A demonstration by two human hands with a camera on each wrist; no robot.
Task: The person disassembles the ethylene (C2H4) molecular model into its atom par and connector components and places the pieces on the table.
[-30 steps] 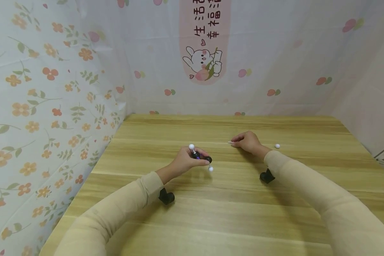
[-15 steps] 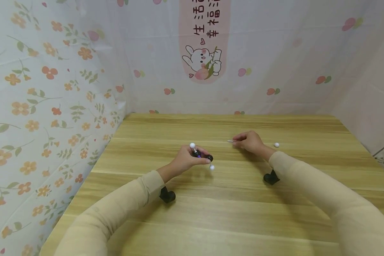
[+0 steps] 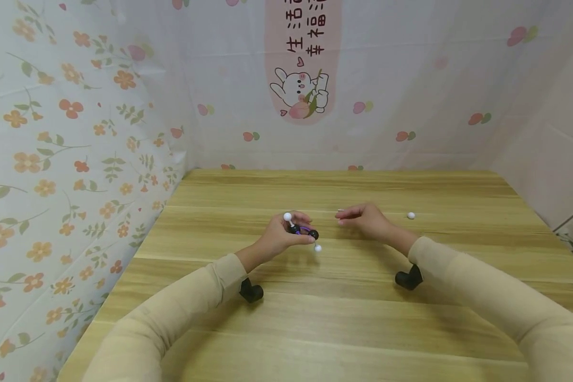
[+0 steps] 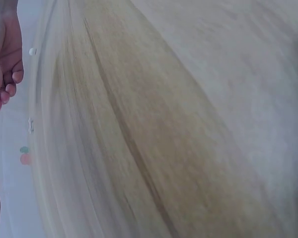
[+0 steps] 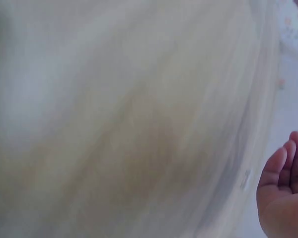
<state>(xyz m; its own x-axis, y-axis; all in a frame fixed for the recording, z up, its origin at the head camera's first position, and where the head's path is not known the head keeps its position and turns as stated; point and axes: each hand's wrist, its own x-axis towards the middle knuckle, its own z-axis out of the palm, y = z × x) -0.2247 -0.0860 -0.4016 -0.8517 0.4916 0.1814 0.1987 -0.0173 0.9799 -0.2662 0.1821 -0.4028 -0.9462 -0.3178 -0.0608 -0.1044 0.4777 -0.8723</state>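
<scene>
— Left side first. What is found?

— The left hand [image 3: 274,237] grips a ball-and-stick model [image 3: 313,234], apparently held above the table [image 3: 315,329]. Purple links [image 3: 305,228] join its two black balls [image 3: 294,229]; a white knob [image 3: 287,216] stands on one, another hangs from the other. More purple shows than half a second ago.

— Next, to the right?

— A small white piece [image 3: 340,210] lies on the table, just beyond the fingertips of the right hand [image 3: 370,220]. That hand has moved nearer the person and towards the model. Its thumb and fingers are close together; whether they pinch anything, I cannot tell, and the wrist views do not settle it.

— Far right?

— A loose white ball [image 3: 411,215], apart from both hands.

— Significance?

— In my judgement, the right hand's attention is leaving that piece's spot for the model. The loose ball remains unattached.
</scene>
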